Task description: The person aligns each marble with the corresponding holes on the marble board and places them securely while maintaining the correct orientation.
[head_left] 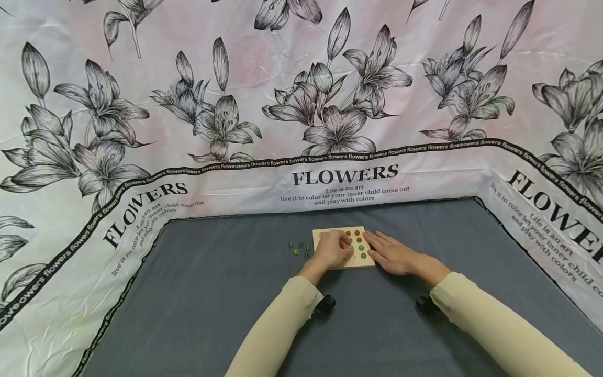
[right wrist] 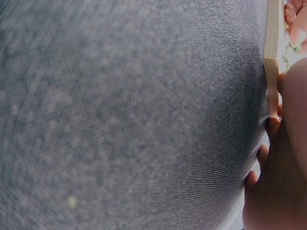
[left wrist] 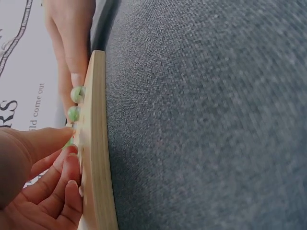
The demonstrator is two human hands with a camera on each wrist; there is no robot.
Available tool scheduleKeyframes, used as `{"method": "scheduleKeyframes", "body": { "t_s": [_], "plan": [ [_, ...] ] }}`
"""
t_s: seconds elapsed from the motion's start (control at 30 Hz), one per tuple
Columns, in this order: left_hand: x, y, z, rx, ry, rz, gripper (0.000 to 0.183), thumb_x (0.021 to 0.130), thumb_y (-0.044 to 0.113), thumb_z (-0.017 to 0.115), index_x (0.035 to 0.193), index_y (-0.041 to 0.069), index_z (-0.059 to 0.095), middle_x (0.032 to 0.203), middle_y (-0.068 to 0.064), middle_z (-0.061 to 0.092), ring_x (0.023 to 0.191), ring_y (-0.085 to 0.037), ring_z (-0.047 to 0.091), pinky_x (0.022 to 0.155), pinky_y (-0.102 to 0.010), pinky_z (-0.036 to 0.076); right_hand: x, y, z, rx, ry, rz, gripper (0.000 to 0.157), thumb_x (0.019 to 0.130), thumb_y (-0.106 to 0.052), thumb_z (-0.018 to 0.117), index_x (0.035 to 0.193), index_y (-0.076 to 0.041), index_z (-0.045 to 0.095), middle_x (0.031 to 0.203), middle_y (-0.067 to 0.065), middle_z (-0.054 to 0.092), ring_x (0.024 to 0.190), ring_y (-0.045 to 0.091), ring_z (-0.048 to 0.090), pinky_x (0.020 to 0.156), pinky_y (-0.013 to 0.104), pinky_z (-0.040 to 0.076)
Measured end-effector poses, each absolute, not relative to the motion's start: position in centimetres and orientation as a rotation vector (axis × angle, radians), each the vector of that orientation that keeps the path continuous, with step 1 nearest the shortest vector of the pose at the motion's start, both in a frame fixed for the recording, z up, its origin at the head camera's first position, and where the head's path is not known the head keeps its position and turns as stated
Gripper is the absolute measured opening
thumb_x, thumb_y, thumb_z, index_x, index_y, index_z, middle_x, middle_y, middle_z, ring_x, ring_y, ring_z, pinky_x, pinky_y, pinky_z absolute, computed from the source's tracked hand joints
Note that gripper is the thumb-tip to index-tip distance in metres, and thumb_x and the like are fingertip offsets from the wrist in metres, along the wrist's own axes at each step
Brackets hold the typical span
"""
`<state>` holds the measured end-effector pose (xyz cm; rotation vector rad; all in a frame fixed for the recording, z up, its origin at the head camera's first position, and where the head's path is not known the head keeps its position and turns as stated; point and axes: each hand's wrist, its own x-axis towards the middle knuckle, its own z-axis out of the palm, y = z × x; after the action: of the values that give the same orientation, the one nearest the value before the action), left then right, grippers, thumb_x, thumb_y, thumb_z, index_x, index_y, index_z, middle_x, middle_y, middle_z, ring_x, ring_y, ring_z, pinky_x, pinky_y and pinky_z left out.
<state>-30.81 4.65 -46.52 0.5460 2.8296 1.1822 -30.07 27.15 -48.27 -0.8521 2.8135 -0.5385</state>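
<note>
A pale wooden board [head_left: 339, 266] with rows of round hollows lies on the grey cloth. Glass marbles sit in its right-hand columns, brownish ones at the far side and green marbles [left wrist: 77, 94] nearer. My left hand [head_left: 333, 248] is over the middle of the board, its thumb and fingertips pinching a green marble [left wrist: 68, 143] low at the surface, mostly hidden by the fingers. Along the board's right edge rests my right hand [head_left: 394, 256], fingers extended, fingertips against the side of the wood [right wrist: 271, 86] and holding no marble.
Several loose green and yellowish marbles [head_left: 296, 252] lie on the grey cloth [head_left: 212, 293] just left of the board. Behind rises a white flower-printed fabric [head_left: 344, 183], which also runs along both sides. Dark wrist-worn devices [head_left: 325, 303] hang below the sleeves.
</note>
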Motion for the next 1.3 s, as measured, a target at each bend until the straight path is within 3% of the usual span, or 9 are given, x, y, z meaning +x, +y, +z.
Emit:
{"method": "scheduleKeyframes", "body": {
  "t_s": [0.2, 0.63, 0.9, 1.3],
  "plan": [
    [-31.2, 4.6, -46.6, 0.542, 2.831, 1.162, 0.01, 0.091, 0.009, 0.076, 0.1, 0.005, 0.073, 0.081, 0.002, 0.065, 0.071, -0.006, 0.056, 0.065, -0.02, 0.046, -30.9, 27.2, -49.1, -0.805, 2.822, -0.501, 0.062, 0.113, -0.037, 0.034, 0.163, -0.005, 0.019, 0.169, 0.016, 0.018, 0.155, 0.044, 0.013, 0.122, 0.06, 0.015],
    [-30.5, 3.2, -45.3, 0.7, 2.832, 1.168, 0.015, 0.092, 0.011, 0.077, 0.104, 0.003, 0.073, 0.086, -0.003, 0.069, 0.072, -0.007, 0.059, 0.066, -0.02, 0.048, -31.0, 27.1, -48.5, -0.808, 2.81, -0.525, 0.062, 0.113, -0.038, 0.034, 0.163, -0.004, 0.02, 0.169, 0.017, 0.018, 0.154, 0.045, 0.013, 0.121, 0.062, 0.015],
    [-29.5, 0.7, -44.2, 0.733, 2.825, 1.246, 0.018, 0.093, 0.007, 0.074, 0.108, -0.002, 0.072, 0.09, -0.007, 0.07, 0.076, -0.015, 0.062, 0.07, -0.027, 0.051, -30.3, 26.8, -47.4, -0.885, 2.811, -0.584, 0.061, 0.112, -0.034, 0.037, 0.16, 0.002, 0.025, 0.165, 0.025, 0.023, 0.15, 0.052, 0.017, 0.118, 0.066, 0.017],
    [-28.9, -4.5, -44.7, 0.705, 2.82, 1.256, 0.023, 0.098, 0.012, 0.071, 0.116, -0.001, 0.069, 0.102, -0.009, 0.069, 0.078, -0.016, 0.061, 0.062, -0.029, 0.05, -30.6, 26.9, -48.1, -0.836, 2.808, -0.541, 0.061, 0.112, -0.032, 0.035, 0.162, -0.001, 0.019, 0.169, 0.019, 0.018, 0.154, 0.046, 0.013, 0.121, 0.06, 0.014]
  ]
}}
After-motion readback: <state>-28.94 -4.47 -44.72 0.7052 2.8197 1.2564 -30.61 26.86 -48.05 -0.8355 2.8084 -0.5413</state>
